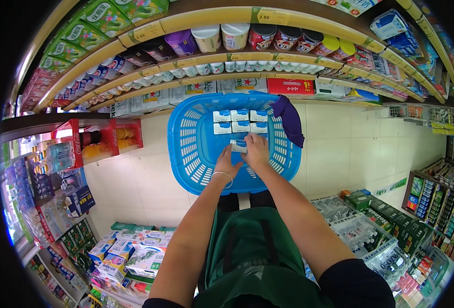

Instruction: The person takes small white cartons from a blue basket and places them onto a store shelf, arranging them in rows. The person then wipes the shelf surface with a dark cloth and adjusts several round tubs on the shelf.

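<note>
A blue plastic shopping basket (190,179) with slotted sides stands on the floor before me. Inside it, small white-and-blue cartons (240,127) lie in two rows of three at the far end. Nearer to me is another such carton (238,146), slightly tilted, between my hands. My right hand (257,151) has its fingers and thumb at this carton's right end and partly covers a further carton behind it. My left hand (227,163) reaches the carton's left end with its fingertips, its thumb held apart. A purple cloth (288,119) hangs over the basket's right rim.
Shop shelves (215,17) with cups, bottles and cartons curve across the far side. A red drinks rack (96,142) stands at left. Stacked boxes (134,254) are at near left, wrapped bottle packs (350,227) at near right. Tiled floor (334,150) runs right of the basket.
</note>
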A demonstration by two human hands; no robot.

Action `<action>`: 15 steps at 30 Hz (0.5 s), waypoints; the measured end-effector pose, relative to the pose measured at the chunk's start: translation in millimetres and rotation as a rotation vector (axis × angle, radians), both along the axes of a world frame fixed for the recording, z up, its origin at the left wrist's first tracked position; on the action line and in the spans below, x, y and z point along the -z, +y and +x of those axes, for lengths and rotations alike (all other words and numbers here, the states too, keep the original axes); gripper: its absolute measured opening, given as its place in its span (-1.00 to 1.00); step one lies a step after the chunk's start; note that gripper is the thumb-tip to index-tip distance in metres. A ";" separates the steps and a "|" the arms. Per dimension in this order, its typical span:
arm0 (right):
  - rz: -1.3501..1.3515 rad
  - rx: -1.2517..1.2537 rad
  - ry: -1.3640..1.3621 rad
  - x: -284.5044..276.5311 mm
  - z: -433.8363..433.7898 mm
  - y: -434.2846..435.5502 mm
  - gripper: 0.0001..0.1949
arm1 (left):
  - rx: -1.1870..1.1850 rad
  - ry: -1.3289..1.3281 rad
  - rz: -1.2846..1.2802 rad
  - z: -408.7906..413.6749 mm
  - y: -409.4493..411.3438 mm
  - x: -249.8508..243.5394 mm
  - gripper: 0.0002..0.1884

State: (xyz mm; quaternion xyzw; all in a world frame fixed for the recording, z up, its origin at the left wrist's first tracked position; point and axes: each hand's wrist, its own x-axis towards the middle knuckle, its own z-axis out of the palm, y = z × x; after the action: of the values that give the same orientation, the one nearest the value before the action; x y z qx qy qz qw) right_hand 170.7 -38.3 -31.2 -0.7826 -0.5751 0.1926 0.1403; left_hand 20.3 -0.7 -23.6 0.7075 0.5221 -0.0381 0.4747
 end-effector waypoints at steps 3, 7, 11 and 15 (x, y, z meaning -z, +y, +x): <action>-0.096 0.008 0.198 -20.8 -8.3 -9.9 -0.45 | -0.008 -0.086 0.047 -4.6 4.0 -25.9 -0.08; -0.099 -0.008 0.347 -56.3 -0.6 -27.2 -0.47 | 0.145 -0.151 0.015 -17.2 10.2 -51.9 -0.14; 0.008 -0.055 0.389 -92.6 0.0 -26.8 -0.50 | 0.149 -0.158 0.045 -19.0 17.8 -81.1 -0.33; 0.055 -0.045 0.468 -129.2 4.4 -9.4 -0.49 | 0.101 -0.253 0.186 -16.3 34.3 -111.6 -0.45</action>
State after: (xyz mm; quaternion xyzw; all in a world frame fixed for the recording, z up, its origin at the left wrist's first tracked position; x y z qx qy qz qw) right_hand 175.1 -47.6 98.0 -0.6995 -0.5493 0.3561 0.2867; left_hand 4.0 33.7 88.0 0.7730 0.4230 0.0758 0.4667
